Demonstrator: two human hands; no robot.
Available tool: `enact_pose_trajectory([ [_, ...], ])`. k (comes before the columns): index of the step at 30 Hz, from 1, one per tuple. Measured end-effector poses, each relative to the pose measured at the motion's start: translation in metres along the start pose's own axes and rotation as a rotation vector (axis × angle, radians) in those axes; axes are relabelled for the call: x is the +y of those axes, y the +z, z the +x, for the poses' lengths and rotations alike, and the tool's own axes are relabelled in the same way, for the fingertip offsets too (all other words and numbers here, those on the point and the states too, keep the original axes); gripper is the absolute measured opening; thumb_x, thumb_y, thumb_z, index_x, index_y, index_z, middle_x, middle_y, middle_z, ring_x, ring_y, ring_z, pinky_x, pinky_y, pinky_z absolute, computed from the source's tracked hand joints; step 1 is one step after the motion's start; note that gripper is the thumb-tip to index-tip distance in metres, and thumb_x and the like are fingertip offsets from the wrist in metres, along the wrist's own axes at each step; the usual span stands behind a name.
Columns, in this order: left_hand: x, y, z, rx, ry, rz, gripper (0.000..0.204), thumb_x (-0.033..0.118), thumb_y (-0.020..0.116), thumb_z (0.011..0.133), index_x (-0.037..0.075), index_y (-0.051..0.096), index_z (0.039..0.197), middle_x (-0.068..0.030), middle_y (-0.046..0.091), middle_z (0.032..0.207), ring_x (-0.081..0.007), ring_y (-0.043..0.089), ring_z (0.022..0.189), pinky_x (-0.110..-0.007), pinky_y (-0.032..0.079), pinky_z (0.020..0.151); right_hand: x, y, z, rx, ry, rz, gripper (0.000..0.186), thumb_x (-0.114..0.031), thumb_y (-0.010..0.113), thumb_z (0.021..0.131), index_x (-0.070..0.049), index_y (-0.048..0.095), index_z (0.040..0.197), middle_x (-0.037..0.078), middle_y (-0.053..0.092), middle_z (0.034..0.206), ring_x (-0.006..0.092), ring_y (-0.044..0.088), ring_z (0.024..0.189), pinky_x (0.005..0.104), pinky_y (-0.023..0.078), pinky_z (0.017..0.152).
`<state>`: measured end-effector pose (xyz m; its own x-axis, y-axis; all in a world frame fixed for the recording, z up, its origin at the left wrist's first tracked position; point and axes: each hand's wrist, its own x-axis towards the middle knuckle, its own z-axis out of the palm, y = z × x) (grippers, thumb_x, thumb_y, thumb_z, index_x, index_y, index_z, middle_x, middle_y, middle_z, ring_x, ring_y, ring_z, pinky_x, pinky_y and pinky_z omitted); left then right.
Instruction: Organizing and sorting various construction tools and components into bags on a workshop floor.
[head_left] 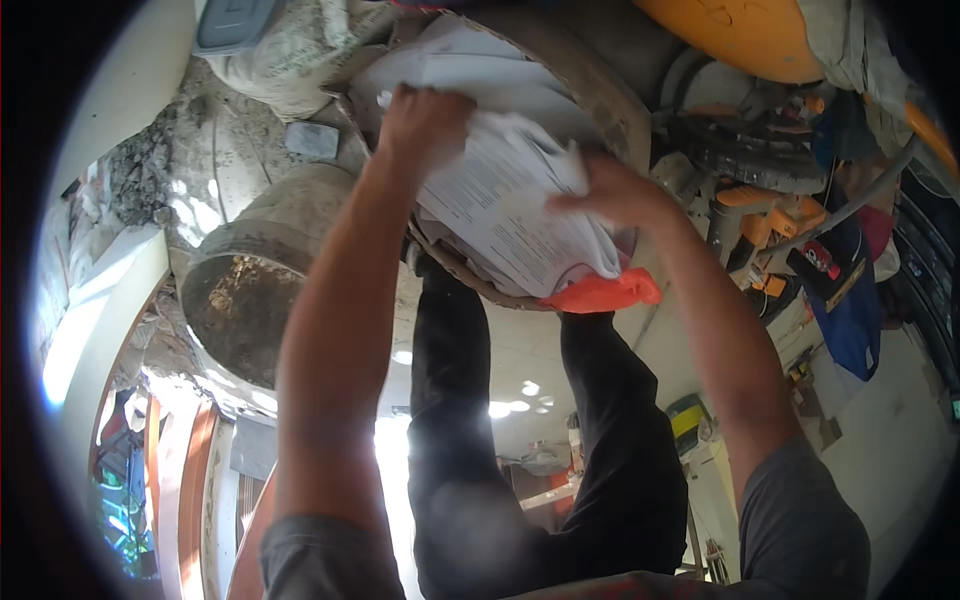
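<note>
A brown-rimmed oval container point(600, 75) in front of me holds white sheets or bags point(500, 225), the upper one printed, with red-orange material point(600, 292) at its lower edge. My left hand point(425, 125) is closed at the upper left of the white pile, its fingertips hidden and what they hold unclear. My right hand point(610, 195) rests at the pile's right side, slightly blurred, fingers curved and apart.
A dirty bucket point(225, 320) lies at the left, near a grey block point(312, 140) and a sack point(290, 55). Orange tools point(785, 220), a dark tire point(745, 160) and a blue bag point(850, 330) are at the right. My dark-trousered legs stand below the container.
</note>
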<state>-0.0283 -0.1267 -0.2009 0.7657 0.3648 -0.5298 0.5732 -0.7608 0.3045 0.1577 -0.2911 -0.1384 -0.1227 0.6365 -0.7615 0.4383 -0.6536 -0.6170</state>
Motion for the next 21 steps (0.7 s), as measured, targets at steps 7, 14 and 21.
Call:
enact_pose_trajectory([
  [7,0.025,0.018,-0.102,0.293,-0.075,-0.352,0.019,0.000,0.052,0.071,0.005,0.065,0.084,-0.0143,0.067,0.092,-0.0345,0.063,0.085,-0.042,0.047,0.080,0.001,0.017,0.125,0.841,-0.198,-0.574,0.075,-0.040,0.072,0.077,0.005,0.046,0.131,0.021,0.047,0.135,0.0348,0.048,0.124,0.0363,0.039,0.103],
  [14,0.023,0.006,-0.069,0.313,-0.427,-0.651,0.044,-0.001,0.059,0.068,0.004,0.053,0.112,-0.0219,0.063,0.105,-0.0378,0.056,0.109,-0.043,0.046,0.090,-0.005,-0.022,0.121,0.546,-0.008,-0.183,0.067,-0.040,0.074,0.074,0.002,0.056,0.122,0.022,0.066,0.105,0.0328,0.063,0.099,0.0370,0.048,0.090],
  [21,-0.005,-0.032,-0.065,0.448,0.147,-0.001,0.046,0.000,0.057,0.069,0.005,0.055,0.115,-0.0182,0.063,0.106,-0.0330,0.059,0.106,-0.040,0.047,0.089,-0.026,0.036,0.023,0.102,-0.399,-0.291,0.039,-0.022,0.069,0.076,-0.007,0.065,0.112,0.014,0.057,0.125,0.0323,0.051,0.118,0.0385,0.042,0.098],
])
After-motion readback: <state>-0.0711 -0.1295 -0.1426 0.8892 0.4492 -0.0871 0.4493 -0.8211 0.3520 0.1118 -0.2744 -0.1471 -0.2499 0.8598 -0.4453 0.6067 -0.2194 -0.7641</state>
